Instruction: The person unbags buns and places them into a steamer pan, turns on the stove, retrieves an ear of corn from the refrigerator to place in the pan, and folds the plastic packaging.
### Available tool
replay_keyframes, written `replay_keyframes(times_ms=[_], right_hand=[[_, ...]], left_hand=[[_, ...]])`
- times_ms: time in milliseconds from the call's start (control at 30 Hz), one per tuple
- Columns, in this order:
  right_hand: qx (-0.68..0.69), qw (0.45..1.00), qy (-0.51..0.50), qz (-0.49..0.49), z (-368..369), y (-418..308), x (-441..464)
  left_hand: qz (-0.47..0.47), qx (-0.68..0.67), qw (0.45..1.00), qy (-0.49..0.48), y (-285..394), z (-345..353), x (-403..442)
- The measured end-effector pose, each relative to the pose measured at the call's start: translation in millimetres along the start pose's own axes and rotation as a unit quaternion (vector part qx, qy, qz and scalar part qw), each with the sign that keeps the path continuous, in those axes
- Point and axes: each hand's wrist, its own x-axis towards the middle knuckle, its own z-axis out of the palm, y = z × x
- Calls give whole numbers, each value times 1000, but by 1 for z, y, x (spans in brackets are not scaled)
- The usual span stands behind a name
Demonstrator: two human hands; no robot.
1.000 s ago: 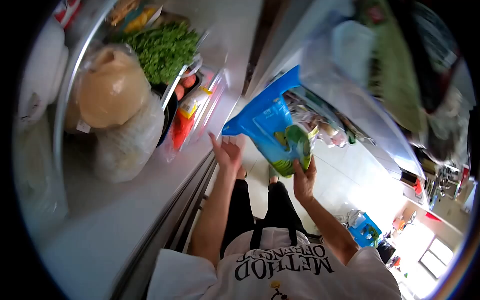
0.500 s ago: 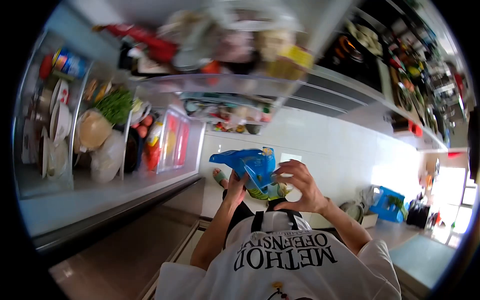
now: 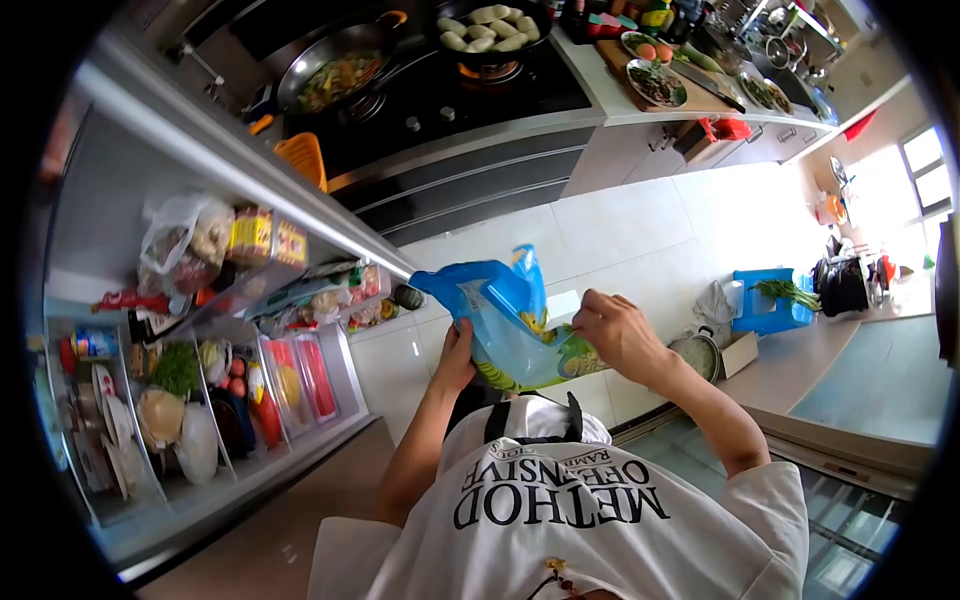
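A blue and green plastic food bag [image 3: 495, 300] is in front of my body, with its blue end spread out. My left hand [image 3: 456, 360] is closed on the bag's left side. At the bag's right edge, my right hand [image 3: 622, 338] is closed, its fingers pinching the plastic there. The fingertips are partly hidden, and what is inside the bag cannot be made out.
On my left an open fridge [image 3: 265, 505] holds eggs, greens and bags. Ahead, a gas stove [image 3: 430, 150] carries a wok [image 3: 335, 75] and a pan of pale dumpling-like pieces [image 3: 490, 30]. A knife [image 3: 708, 85] lies among plates. A blue stool [image 3: 770, 300] stands right.
The view has turned right, away from the fridge, and the stove now shows. My right hand has gone from spread fingers to a pinch at the bag's edge. The bag looks more spread out.
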Motion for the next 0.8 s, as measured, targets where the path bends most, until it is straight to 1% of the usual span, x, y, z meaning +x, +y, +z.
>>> replay_keyframes(times_ms=[33, 100, 133, 200, 233, 267, 333, 367, 400, 500, 533, 567, 633, 667, 733, 800], right_hand=[[50, 998, 28, 19, -8, 7, -4], [148, 984, 84, 53, -23, 22, -10], [209, 967, 134, 64, -28, 30, -14], [212, 968, 109, 74, -29, 55, -24], [212, 969, 98, 78, -32, 69, -28], [211, 970, 29, 113, -39, 83, -32], [256, 961, 7, 106, -65, 96, -18], [278, 955, -3, 105, -83, 99, -11], [294, 951, -5, 97, -103, 103, 0], [295, 952, 72, 44, -158, 104, 39], [251, 966, 66, 11, -175, 104, 55], [208, 976, 59, -20, -189, 106, 71], [178, 980, 68, -55, -203, 112, 96], [167, 984, 43, -41, -210, 120, 101], [111, 993, 18, 31, -221, 136, 106], [53, 995, 1, 80, -237, 157, 107]], left_hand=[[-2, -17, 1000, -13, 3, 3, 9], [44, -36, 998, -23, 5, 6, 33], [66, -47, 996, -28, 5, 5, 46], [116, 29, 987, -106, 14, 0, 73], [142, 66, 977, -147, 26, 13, 86], [148, 136, 965, -168, 38, 26, 93], [48, -18, 977, -206, 52, 36, 131], [-8, -95, 970, -222, 58, 43, 149], [2, -89, 964, -249, 62, 55, 167], [24, -71, 940, -332, 74, 104, 212], [27, -48, 930, -364, 74, 119, 229], [21, -63, 923, -380, 73, 138, 245], [1, -95, 909, -406, 69, 178, 263], [-18, -97, 912, -399, 67, 195, 269], [-53, -95, 916, -385, 69, 234, 278], [-41, -90, 912, -399, 77, 285, 279]])
